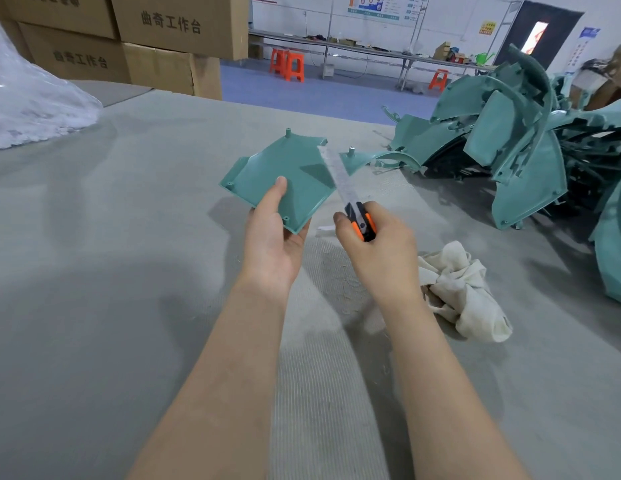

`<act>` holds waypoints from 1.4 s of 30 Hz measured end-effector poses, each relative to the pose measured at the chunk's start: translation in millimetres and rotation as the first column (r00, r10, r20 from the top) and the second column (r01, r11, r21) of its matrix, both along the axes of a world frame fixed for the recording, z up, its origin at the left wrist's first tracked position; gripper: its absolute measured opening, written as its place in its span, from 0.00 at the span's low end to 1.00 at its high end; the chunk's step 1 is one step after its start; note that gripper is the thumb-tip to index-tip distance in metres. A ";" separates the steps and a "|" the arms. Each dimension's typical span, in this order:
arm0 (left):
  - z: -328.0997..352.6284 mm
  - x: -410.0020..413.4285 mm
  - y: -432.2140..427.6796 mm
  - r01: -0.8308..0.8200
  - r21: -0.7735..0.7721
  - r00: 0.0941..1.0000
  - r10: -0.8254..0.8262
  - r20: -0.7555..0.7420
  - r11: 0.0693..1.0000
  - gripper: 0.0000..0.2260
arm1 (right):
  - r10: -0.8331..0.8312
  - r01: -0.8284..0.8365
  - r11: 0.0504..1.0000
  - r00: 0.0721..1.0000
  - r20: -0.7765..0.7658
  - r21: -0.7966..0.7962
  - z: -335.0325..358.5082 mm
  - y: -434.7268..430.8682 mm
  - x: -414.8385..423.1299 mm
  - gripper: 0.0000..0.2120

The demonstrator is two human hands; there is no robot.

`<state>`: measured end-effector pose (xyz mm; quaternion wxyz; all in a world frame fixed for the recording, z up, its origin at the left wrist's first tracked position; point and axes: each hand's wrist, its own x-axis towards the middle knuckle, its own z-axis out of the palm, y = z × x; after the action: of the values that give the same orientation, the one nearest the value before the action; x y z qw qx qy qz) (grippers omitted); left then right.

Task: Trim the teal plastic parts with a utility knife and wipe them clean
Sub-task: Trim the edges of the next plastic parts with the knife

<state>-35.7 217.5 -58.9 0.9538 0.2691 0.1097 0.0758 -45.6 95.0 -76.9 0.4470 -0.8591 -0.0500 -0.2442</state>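
Two grips loaded: left grip (pixel 272 237) pinches teal panel (pixel 288 168); right grip (pixel 378 244) clasps utility knife (pixel 352 202), blade (pixel 337 171) angled along panel's right edge.

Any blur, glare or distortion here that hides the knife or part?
Head view: the knife shows a smeared blade, likely motion blur, across the part; wide-angle bend tilts the boxes; soft shadows fall across the table; no glare.

factory floor: stacked cartons (pixel 156 36) far left, heap of teal moulded parts (pixel 517 140) right, long bench (pixel 354 48) and orange stools (pixel 288 65) far back.
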 end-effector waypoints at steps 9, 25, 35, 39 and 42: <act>-2.2 2.7 4.4 -0.011 -0.006 1.000 0.010 -0.004 1.000 0.04 | 0.064 -0.067 0.995 0.997 -0.042 -0.080 1.6 9.3 -3.8 0.14; -0.7 2.4 -2.4 -0.018 0.316 0.981 -0.044 0.190 0.948 0.04 | 0.111 -0.017 0.809 0.986 -0.124 0.588 22.1 -2.3 -6.1 0.16; -2.7 2.2 -4.8 -0.051 0.434 0.971 -0.057 0.233 0.900 0.04 | 0.061 0.053 0.827 0.981 -0.183 0.560 19.5 -6.0 -3.1 0.10; -3.7 3.3 -5.5 -0.048 0.440 0.972 -0.060 0.228 0.897 0.04 | 0.048 0.063 0.831 0.982 -0.184 0.552 18.5 -6.2 -2.3 0.12; -4.6 3.5 -6.6 -0.046 0.440 0.972 -0.061 0.226 0.897 0.04 | 0.048 0.062 0.837 0.982 -0.185 0.544 18.4 -7.0 -2.1 0.11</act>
<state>-32.3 210.9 -63.5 0.8742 0.4683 -0.0245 0.1262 -47.7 88.0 -58.5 0.6754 -0.7152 0.0683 -0.1663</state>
